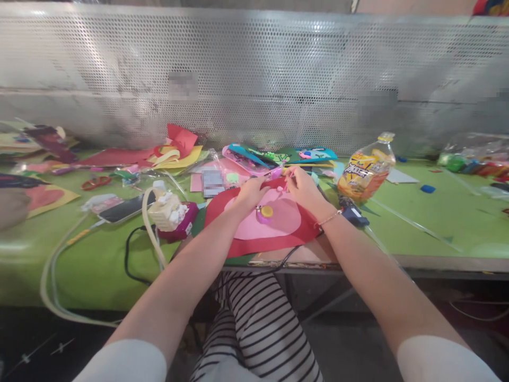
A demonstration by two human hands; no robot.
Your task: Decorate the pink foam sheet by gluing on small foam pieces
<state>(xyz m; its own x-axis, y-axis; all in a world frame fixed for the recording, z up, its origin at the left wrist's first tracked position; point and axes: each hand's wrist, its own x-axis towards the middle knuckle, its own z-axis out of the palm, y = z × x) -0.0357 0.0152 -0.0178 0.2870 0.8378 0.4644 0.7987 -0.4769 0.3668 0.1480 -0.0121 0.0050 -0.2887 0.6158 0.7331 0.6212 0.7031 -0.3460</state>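
Observation:
My left hand (pixel 251 194) rests at the upper left of a red sheet (pixel 217 212), its fingers stretched out and a little apart. My right hand (pixel 303 187) is closed in a pinch at the sheet's upper right, on a small pink piece (pixel 291 174) whose kind is too small to tell. Between my hands, a pink rounded sheet (pixel 278 225) lies on the red one. On it sits a small purple and yellow round piece (pixel 265 212), with a tiny pink bit (pixel 280 189) farther up.
A clear plastic bottle (pixel 368 167) with a yellow label stands to the right, near a dark blue device (pixel 353 212). On the left are a power strip (pixel 170 215) with cables, a phone (pixel 127 207) and red scissors (pixel 96 183). Behind the table rises a perforated metal panel (pixel 254 69).

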